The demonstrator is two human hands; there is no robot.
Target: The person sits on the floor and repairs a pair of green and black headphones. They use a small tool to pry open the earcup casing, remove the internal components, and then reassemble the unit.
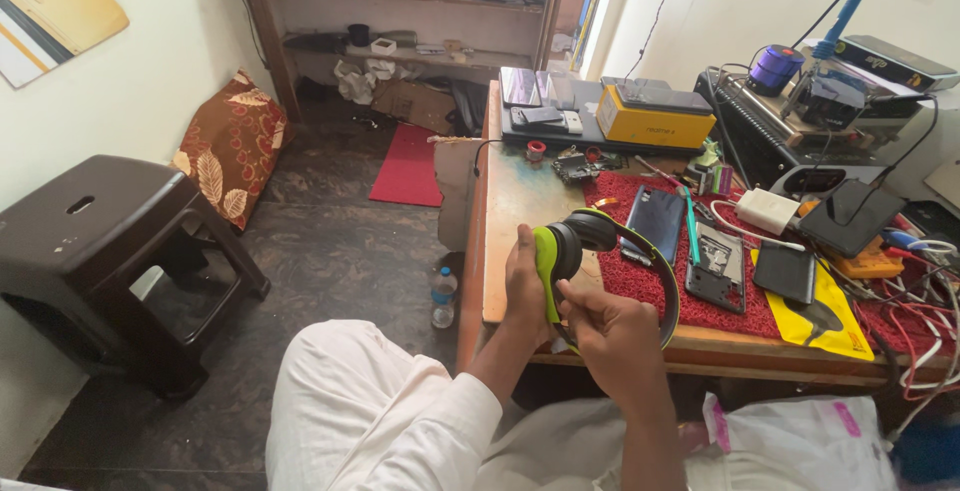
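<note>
Nearest the camera: white-clad knees and a white plastic bag (800, 441) at lower right. Both hands are raised over the near edge of the surface (510, 201). Left hand (525, 286) is closed around the lime-green ear cup of a pair of headphones (575, 246), thumb side against the cup's outer face. Right hand (615, 336) is closed on the green band just below that cup, fingers curled, gripping it. The headphones sit in the air above the surface's front edge, black cushion facing away, the dark headband arcing to the right over a red mat (650, 281). On the mat, just beyond the headband: a dark blue phone (655, 221), an opened phone frame (715, 266), a black phone back (785, 273) lying partly on a yellow sheet (825, 321). Right of these, a white charger block (767, 211) and a tangle of red and white wires (920, 311). Further back on the surface: a small circuit board (575, 166), a yellow box (655, 121), a purple cylindrical speaker (775, 69). On the floor to the left: a plastic water bottle (443, 296) beside the surface's leg, a dark brown stool (100, 251), a leaf-patterned cushion (230, 146) against the wall, a red floor mat (408, 166). Farthest: wooden shelves (400, 11) holding clutter.
</note>
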